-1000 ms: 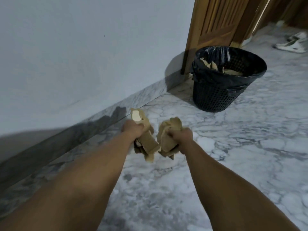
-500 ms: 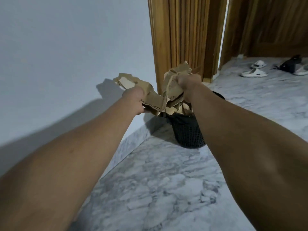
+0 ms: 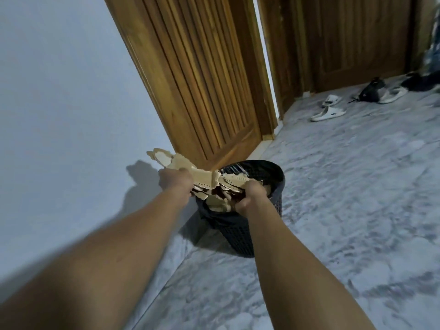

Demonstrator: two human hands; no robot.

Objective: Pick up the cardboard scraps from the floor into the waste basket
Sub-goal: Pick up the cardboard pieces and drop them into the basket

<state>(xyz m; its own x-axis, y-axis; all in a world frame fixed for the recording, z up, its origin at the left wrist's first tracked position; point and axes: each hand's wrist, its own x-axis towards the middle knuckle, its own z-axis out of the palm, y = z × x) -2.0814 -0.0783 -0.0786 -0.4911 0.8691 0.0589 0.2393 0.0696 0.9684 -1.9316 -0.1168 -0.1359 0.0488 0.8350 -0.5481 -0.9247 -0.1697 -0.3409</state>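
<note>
Head view showed both forearms stretched forward and down toward the waste basket (image 3: 240, 236), which stood on the marble floor (image 3: 333, 210) in the corner between the wall (image 3: 71, 103) and the wooden door (image 3: 202, 79). The left hand (image 3: 175, 181), knuckles up, had its fingers curled round a bunch of cardboard scraps (image 3: 202, 176) at the basket's near left rim. The pieces stuck out past the fist toward the wall and across the opening. The right hand (image 3: 252, 197) gripped more of them directly over the basket's mouth. Further scraps lay inside the black liner (image 3: 214, 220) beneath both hands.
</note>
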